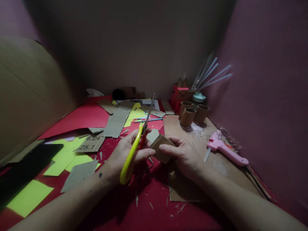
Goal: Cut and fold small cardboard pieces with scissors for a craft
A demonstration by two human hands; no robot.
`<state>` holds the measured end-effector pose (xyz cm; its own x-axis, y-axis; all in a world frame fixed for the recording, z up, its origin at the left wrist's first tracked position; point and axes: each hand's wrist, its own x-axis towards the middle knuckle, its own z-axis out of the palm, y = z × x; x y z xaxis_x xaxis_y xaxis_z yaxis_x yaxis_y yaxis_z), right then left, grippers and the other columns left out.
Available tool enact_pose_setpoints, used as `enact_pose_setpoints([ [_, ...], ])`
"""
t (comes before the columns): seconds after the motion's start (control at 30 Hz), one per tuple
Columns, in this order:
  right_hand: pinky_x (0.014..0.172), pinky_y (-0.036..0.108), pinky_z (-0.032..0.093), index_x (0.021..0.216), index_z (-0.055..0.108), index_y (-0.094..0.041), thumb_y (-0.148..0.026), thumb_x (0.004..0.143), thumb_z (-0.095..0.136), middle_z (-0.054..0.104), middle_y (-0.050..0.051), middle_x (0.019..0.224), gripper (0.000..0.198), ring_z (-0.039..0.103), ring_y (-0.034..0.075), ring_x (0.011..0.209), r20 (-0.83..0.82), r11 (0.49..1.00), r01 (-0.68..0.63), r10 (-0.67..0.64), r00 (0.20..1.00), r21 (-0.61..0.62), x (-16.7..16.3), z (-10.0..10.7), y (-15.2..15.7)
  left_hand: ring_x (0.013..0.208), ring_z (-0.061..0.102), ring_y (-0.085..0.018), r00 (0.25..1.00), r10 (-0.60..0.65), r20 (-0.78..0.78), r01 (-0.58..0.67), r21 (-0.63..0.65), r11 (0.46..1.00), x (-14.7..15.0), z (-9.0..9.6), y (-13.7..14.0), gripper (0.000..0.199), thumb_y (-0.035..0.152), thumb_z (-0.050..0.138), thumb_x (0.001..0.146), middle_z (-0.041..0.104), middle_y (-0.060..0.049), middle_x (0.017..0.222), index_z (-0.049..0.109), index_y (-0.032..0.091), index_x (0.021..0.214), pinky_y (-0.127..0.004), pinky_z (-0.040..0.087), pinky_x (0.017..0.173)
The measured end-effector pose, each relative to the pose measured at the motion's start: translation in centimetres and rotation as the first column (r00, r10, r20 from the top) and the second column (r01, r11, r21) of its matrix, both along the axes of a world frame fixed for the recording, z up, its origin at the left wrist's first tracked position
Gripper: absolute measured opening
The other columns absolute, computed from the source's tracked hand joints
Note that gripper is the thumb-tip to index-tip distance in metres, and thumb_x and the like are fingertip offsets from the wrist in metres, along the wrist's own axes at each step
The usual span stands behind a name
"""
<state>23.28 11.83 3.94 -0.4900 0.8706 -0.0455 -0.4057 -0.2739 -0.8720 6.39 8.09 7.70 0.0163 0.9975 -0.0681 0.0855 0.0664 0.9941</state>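
Observation:
Scissors (pixel 130 156) with yellow and red handles rest in my left hand (pixel 137 144), blades pointing up and away. The thumb of that hand also reaches the left edge of a small folded-looking piece of brown cardboard (pixel 164 153). My right hand (pixel 181 152) grips this cardboard from its right side, thumb on the near face. Both hands are above the red table surface (pixel 134 208), close together. The fingers behind the cardboard are partly hidden.
A pink glue gun (pixel 225 147) lies on a cardboard sheet (pixel 231 173) at right, behind it several cardboard tubes (pixel 187 117). Glue sticks (pixel 214 75) stand at the back. Yellow paper (pixel 30 197), corrugated cardboard (pixel 117 120) and a dark flat object (pixel 31 170) lie left.

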Motion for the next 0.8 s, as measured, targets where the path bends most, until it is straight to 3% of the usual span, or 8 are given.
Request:
enact_pose_setpoints([
  [0.2,0.053,0.018,0.048,0.086,0.07,-0.016,-0.023,0.067,0.082,0.071,0.001,0.073,0.024,0.063,0.009,0.058,0.006,1.0,-0.021,0.021,1.0,0.014,0.1,-0.3,-0.2,0.061,0.053,-0.01,0.998,0.021,-0.063,-0.014,0.108,0.994,-0.2,-0.9,0.3,0.051,0.022,0.075,0.064,0.057,0.004,0.073,0.055,0.018,0.111,-0.021,0.044,0.054],
  [0.3,0.056,0.023,0.054,0.091,0.069,-0.015,-0.026,0.069,0.08,0.072,0.003,0.077,0.026,0.066,0.012,0.06,-0.021,0.999,-0.04,0.04,0.999,0.036,-0.2,-0.5,-0.3,0.06,0.055,-0.01,0.996,-0.002,-0.089,0.012,0.115,0.993,0.0,-0.9,0.4,0.052,0.024,0.074,0.066,0.057,0.005,0.073,0.053,0.018,0.113,-0.021,0.045,0.053],
  [0.4,0.056,0.03,0.058,0.09,0.067,-0.014,-0.028,0.068,0.08,0.072,0.004,0.074,0.029,0.068,0.017,0.058,-0.039,0.999,-0.039,0.039,0.998,0.003,-0.3,-0.3,-0.1,0.054,0.052,-0.01,0.981,-0.034,-0.19,0.061,0.14,0.988,-0.3,-0.6,0.4,0.045,0.031,0.069,0.073,0.055,0.005,0.07,0.053,0.017,0.114,-0.021,0.043,0.048],
  [0.47,0.053,0.03,0.058,0.089,0.066,-0.014,-0.028,0.068,0.079,0.072,0.004,0.071,0.028,0.068,0.017,0.054,-0.052,1.0,-0.021,0.021,0.998,0.0,-0.2,0.1,0.2,0.049,0.047,-0.009,0.949,-0.026,-0.315,0.105,0.235,0.966,-1.1,-0.6,0.3,0.035,0.035,0.058,0.082,0.053,0.004,0.068,0.054,0.017,0.112,-0.022,0.04,0.044],
  [0.57,0.049,0.028,0.057,0.085,0.066,-0.015,-0.026,0.069,0.078,0.072,0.004,0.073,0.023,0.069,0.017,0.052,-0.091,0.999,0.026,-0.024,0.996,0.023,0.3,0.6,0.9,0.06,0.054,-0.014,0.806,-0.014,-0.591,0.289,0.374,0.881,-2.9,-0.7,0.2,0.023,0.035,0.046,0.09,0.058,-0.001,0.072,0.057,0.018,0.101,-0.025,0.043,0.052],
  [0.63,0.048,0.028,0.058,0.086,0.065,-0.017,-0.025,0.07,0.077,0.073,0.003,0.076,0.022,0.069,0.018,0.054,-0.115,0.997,0.068,-0.063,0.991,0.042,0.6,0.8,1.3,0.08,0.061,-0.02,0.691,0.024,-0.723,0.359,0.371,0.856,-4.0,-0.9,0.1,0.031,0.034,0.045,0.092,0.065,-0.008,0.096,0.053,0.02,0.118,-0.029,0.048,0.066],
  [0.7,0.048,0.027,0.058,0.09,0.066,-0.018,-0.025,0.072,0.076,0.073,0.003,0.075,0.022,0.069,0.018,0.054,-0.132,0.991,0.105,-0.094,0.987,0.081,0.8,0.8,1.8,0.101,0.059,-0.026,0.598,0.06,-0.799,0.401,0.364,0.841,-4.5,-0.9,0.0,0.047,0.034,0.044,0.092,0.059,-0.012,0.122,0.04,0.022,0.137,-0.035,0.049,0.079],
  [0.8,0.048,0.028,0.058,0.09,0.066,-0.018,-0.024,0.074,0.074,0.072,0.002,0.074,0.019,0.07,0.019,0.056,-0.159,0.98,0.151,-0.13,0.979,0.132,1.0,0.7,2.3,0.104,0.06,-0.027,0.505,0.047,-0.862,0.429,0.298,0.853,-4.7,-1.0,-0.2,0.052,0.032,0.043,0.092,0.06,-0.013,0.123,0.037,0.023,0.143,-0.038,0.049,0.083],
])
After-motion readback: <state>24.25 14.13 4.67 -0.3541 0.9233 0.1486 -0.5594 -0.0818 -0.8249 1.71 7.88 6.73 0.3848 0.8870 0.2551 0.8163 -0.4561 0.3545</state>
